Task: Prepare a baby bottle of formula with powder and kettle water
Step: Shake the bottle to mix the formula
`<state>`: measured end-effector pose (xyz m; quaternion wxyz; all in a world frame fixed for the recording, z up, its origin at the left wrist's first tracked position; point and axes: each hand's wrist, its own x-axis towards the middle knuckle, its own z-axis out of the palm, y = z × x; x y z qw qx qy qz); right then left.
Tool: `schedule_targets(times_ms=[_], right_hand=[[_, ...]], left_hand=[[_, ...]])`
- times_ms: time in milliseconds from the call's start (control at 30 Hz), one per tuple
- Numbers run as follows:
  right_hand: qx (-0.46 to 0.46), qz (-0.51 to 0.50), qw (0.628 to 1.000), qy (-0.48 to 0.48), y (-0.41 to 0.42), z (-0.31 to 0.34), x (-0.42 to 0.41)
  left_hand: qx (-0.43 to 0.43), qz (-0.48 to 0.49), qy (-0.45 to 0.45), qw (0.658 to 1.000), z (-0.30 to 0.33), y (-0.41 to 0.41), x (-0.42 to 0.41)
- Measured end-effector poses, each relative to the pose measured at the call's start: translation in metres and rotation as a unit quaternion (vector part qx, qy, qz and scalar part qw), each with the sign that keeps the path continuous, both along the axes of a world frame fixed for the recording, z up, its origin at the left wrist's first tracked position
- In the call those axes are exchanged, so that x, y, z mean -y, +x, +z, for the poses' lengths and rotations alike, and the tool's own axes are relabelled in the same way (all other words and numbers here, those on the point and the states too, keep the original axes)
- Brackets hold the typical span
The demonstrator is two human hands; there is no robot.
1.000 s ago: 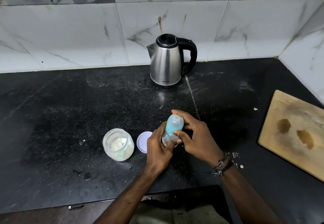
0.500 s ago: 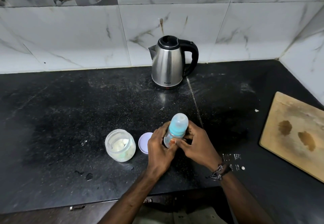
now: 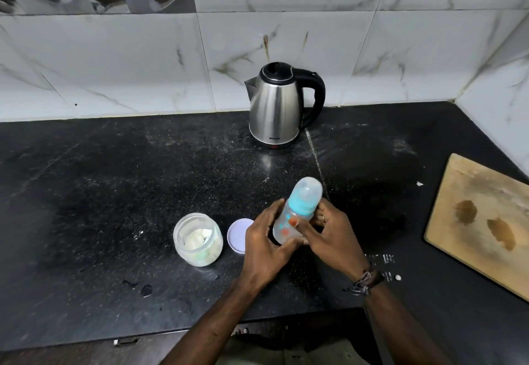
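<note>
Both hands, left and right, wrap around the capped bottle, so the top can twist off. The open jar waits left of them.

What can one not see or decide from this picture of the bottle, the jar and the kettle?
- Bottle, head view: both hands cover its lower body, so its fill level cannot be told.
- Left hand and right hand: the bottle hides the fingers behind it.
- Kettle: its closed lid and steel wall hide any water.
- Jar lid: the left hand covers its right edge.
- Cutting board: cut off by the right edge of the picture.
</note>
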<state>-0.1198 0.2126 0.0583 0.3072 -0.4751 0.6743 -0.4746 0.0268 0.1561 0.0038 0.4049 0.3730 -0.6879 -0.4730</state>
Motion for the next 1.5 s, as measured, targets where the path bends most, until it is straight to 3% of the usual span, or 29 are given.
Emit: schedule_targets(times_ms=[200, 367, 400, 500, 533, 600, 667, 700, 800, 833, 900, 967, 1000, 1067, 1133, 1167, 1267, 1400, 1500], right_hand=[[0.218, -0.092, 0.968, -0.086, -0.009, 0.022, 0.005], [0.504, -0.070, 0.858, -0.078, -0.012, 0.041, 0.003], [0.504, -0.048, 0.860, -0.070, -0.010, 0.040, 0.001], [0.367, -0.006, 0.929, -0.034, 0.002, 0.030, -0.003], [0.351, -0.011, 0.935, -0.044, 0.002, 0.030, -0.002], [0.404, -0.030, 0.910, -0.085, -0.002, 0.035, -0.001], [0.490, -0.068, 0.860, -0.120, -0.009, 0.041, 0.001], [0.489, -0.070, 0.860, -0.125, -0.011, 0.041, 0.001], [0.350, -0.047, 0.933, -0.072, -0.011, 0.035, 0.000], [0.330, -0.046, 0.941, -0.064, -0.010, 0.035, -0.001], [0.374, -0.058, 0.922, -0.082, -0.012, 0.035, -0.002], [0.475, -0.086, 0.870, -0.102, -0.013, 0.036, -0.002], [0.472, -0.082, 0.872, -0.103, -0.014, 0.034, -0.001], [0.371, -0.055, 0.924, -0.072, -0.014, 0.030, 0.001], [0.324, -0.022, 0.944, -0.061, -0.010, 0.033, 0.001], [0.341, -0.023, 0.937, -0.070, -0.010, 0.032, 0.000], [0.487, -0.048, 0.865, -0.108, -0.007, 0.034, 0.003], [0.345, -0.017, 0.936, -0.065, -0.003, 0.036, 0.004], [0.445, -0.021, 0.891, -0.088, -0.001, 0.035, 0.002]], left_hand=[[0.038, -0.045, 0.009, 0.998, -0.015, 0.001, 0.003], [0.083, -0.064, 0.021, 0.994, -0.029, -0.007, 0.001], [0.090, -0.067, 0.022, 0.993, -0.032, -0.010, 0.001], [0.116, -0.069, 0.006, 0.991, -0.045, -0.013, 0.000], [0.121, -0.072, -0.006, 0.990, -0.050, -0.014, -0.001], [0.133, -0.069, -0.030, 0.988, -0.054, -0.014, -0.001], [0.130, -0.067, -0.048, 0.988, -0.055, -0.015, -0.001], [0.130, -0.063, -0.057, 0.988, -0.055, -0.015, -0.001], [0.134, -0.042, -0.069, 0.988, -0.060, -0.015, 0.000], [0.132, -0.039, -0.069, 0.988, -0.061, -0.015, 0.000], [0.124, -0.041, -0.081, 0.988, -0.061, -0.015, 0.001], [0.118, -0.044, -0.092, 0.988, -0.062, -0.016, 0.002], [0.116, -0.043, -0.092, 0.988, -0.063, -0.015, 0.002], [0.122, -0.036, -0.081, 0.989, -0.067, -0.015, 0.001], [0.123, -0.032, -0.073, 0.989, -0.070, -0.014, 0.002], [0.121, -0.035, -0.080, 0.989, -0.069, -0.014, 0.002], [0.117, -0.043, -0.099, 0.987, -0.064, -0.016, 0.001], [0.121, -0.031, -0.079, 0.989, -0.070, -0.014, 0.001], [0.110, -0.034, -0.099, 0.988, -0.065, -0.015, 0.001]])
